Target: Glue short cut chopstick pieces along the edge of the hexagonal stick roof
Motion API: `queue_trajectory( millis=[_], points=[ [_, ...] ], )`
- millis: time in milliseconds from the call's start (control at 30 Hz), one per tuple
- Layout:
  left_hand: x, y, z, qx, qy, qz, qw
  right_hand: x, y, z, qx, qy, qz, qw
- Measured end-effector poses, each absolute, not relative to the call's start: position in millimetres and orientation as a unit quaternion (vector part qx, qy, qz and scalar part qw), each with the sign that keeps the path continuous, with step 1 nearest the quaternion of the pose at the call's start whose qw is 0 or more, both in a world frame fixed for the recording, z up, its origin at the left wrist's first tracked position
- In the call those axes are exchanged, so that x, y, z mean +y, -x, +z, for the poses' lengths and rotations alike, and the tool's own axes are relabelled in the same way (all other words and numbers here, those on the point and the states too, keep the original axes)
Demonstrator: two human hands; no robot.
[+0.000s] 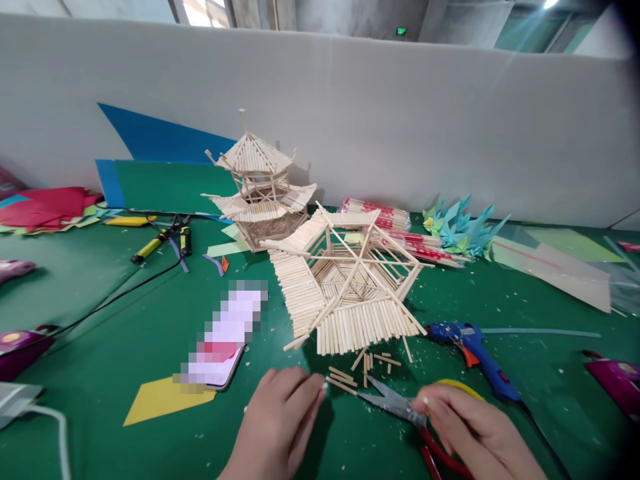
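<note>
I watch the right hand [473, 427] grip red-handled metal scissors [393, 403], blades parted beside a thin pale wooden stick [341, 387] pinched by the left hand [280, 413]; beyond sits a many-sided wooden-stick roof frame [353, 328], then a tiered wooden-stick pagoda [256, 159].

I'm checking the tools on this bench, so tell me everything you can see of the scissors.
The scissors have grey, metal-looking blades, parted in a narrow V and flecked with pale specks. The handles show red and, it seems, yellow; the right hand grips and partly hides them. The blades point left over the green table, toward short sticks; whether a tip touches one is unclear.
</note>
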State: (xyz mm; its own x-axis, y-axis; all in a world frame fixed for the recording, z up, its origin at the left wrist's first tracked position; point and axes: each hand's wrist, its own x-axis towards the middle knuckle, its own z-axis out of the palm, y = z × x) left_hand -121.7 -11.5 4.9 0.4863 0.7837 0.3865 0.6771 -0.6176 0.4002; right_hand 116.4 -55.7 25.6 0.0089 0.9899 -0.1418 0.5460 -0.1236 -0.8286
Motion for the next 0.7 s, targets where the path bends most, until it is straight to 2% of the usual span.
queue_trajectory(
  millis=[100, 300, 500, 700],
  points=[
    [2.6, 116.3, -19.2, 0.459, -0.866, 0.190, 0.055, -50.4, -103.8, 10.8, -0.569, 0.613, 0.436, 0.333],
    [22.7, 111.5, -35.8, 0.512, -0.843, 0.155, 0.056, -41.2, -79.9, 1.9, -0.501, 0.590, 0.532, 0.342],
    [24.5, 120.6, -39.2, 0.498, -0.842, 0.189, 0.083, -34.7, -70.1, -0.9, -0.486, 0.594, 0.547, 0.334],
    [1.1, 116.3, -24.6, 0.475, -0.826, 0.280, 0.115, -36.2, -65.2, 0.4, -0.489, 0.588, 0.548, 0.340]
  ],
)
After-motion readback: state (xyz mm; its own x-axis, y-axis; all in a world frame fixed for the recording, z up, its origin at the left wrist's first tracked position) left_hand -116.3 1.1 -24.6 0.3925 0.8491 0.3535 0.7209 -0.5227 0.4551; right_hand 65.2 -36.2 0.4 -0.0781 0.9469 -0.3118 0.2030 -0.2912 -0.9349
